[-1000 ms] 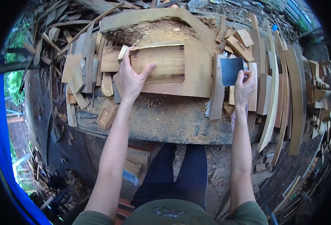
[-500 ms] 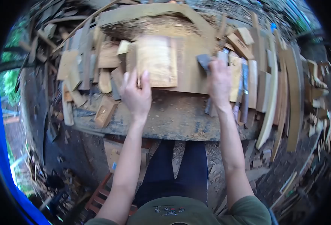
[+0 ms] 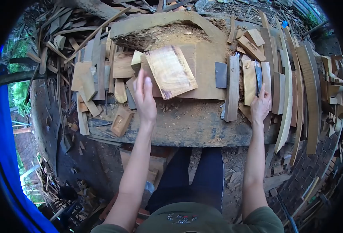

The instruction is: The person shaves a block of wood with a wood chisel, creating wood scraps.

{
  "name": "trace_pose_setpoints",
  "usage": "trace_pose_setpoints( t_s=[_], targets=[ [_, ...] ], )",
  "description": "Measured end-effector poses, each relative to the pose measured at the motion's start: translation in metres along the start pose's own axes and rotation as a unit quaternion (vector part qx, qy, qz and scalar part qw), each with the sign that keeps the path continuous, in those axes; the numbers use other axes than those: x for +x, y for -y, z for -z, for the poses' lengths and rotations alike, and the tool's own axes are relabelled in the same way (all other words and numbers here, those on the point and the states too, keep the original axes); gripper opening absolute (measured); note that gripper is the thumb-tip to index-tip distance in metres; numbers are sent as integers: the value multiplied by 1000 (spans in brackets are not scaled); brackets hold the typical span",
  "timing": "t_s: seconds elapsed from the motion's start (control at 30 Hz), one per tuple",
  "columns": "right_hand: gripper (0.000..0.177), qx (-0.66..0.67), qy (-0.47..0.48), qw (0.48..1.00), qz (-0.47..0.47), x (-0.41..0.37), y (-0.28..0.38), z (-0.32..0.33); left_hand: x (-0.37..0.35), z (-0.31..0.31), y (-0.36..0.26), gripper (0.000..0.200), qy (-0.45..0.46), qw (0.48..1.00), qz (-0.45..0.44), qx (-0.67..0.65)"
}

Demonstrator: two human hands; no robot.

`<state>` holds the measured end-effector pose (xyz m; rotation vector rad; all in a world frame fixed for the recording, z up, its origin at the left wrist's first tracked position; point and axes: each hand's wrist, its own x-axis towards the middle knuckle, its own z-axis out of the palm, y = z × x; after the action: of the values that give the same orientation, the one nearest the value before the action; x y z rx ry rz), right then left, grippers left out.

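A pale rectangular wooden board (image 3: 171, 72) lies at an angle on a big flat slab (image 3: 206, 62) on the workbench. My left hand (image 3: 145, 99) is stretched out flat, its fingertips against the board's left edge and not gripping it. A dark sheet of sandpaper (image 3: 220, 74) lies loose on the slab to the right of the board. Further right, my right hand (image 3: 260, 105) closes on the lower end of a flat metal blade (image 3: 258, 75) that lies among upright wood strips.
Offcuts and long curved strips (image 3: 307, 89) crowd the bench's right side, with more scraps (image 3: 86, 77) on the left. A small block (image 3: 121, 120) sits near the worn bench front (image 3: 187, 124). Wood debris covers the ground; blue sheeting (image 3: 0, 147) hangs at the left.
My right hand has let go of the sandpaper, which is now on the slab, and moved right to the blade. The board has been turned and laid at an angle; my left hand has slid to its edge.
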<state>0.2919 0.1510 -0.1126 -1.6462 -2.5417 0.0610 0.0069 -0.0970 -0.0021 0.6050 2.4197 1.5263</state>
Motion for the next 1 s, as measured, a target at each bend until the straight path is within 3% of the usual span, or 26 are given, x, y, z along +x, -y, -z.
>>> trace_pose_setpoints(
  t_s=[0.07,0.13,0.17,0.2,0.23,0.33,0.4,0.43,0.53,0.83,1.0],
  targets=[
    [56,43,3,999,-10,4,-7,3,21,-8,-2,56,-21,997,7,-74],
    [61,128,99,987,-11,3,-13,10,35,-20,-13,55,17,957,137,-257],
    [65,95,47,993,44,-6,-11,17,41,-31,3,57,5,978,65,-196],
    [66,170,61,982,47,-16,10,44,42,-38,19,58,-8,991,-5,-133],
    [67,241,74,966,48,-26,39,79,38,-35,6,54,9,965,56,-257],
    [65,312,93,926,192,-58,95,118,34,-35,-6,54,21,934,87,-346],
    [64,310,100,916,235,-77,127,127,41,-35,-3,56,39,935,71,-345],
    [63,304,169,911,224,-83,140,133,42,-34,-4,55,29,938,62,-340],
    [58,232,213,910,269,-92,163,143,43,-36,-11,53,-6,940,63,-334],
    [60,200,296,899,254,-113,164,172,38,-43,-6,49,-43,943,19,-328],
    [58,220,226,905,286,-64,204,138,40,-47,1,48,-60,954,9,-295]
  ],
)
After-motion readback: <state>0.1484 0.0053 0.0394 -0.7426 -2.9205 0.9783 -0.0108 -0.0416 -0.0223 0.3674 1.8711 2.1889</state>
